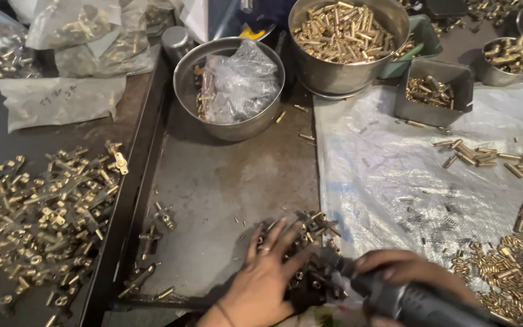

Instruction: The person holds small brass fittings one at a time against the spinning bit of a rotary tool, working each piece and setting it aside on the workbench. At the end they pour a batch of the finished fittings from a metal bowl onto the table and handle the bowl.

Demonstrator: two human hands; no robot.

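Note:
My left hand [264, 278] lies flat with fingers spread on a small heap of dark metal fittings [310, 233] at the bench's near edge; a ring is on one finger. My right hand [410, 272] is wrapped around a dark grey power tool [404, 300]. Its tip points left into the same heap, next to my left thumb. A few loose fittings [158, 221] lie to the left of the heap.
A large pile of brass fittings [43, 209] covers the left bench. Brass tubes [516, 266] lie on plastic sheeting at right. At the back stand a steel bowl [189, 79] holding a plastic bag, a steel pot [346, 75] of brass tubes, and a grey tray [434, 109].

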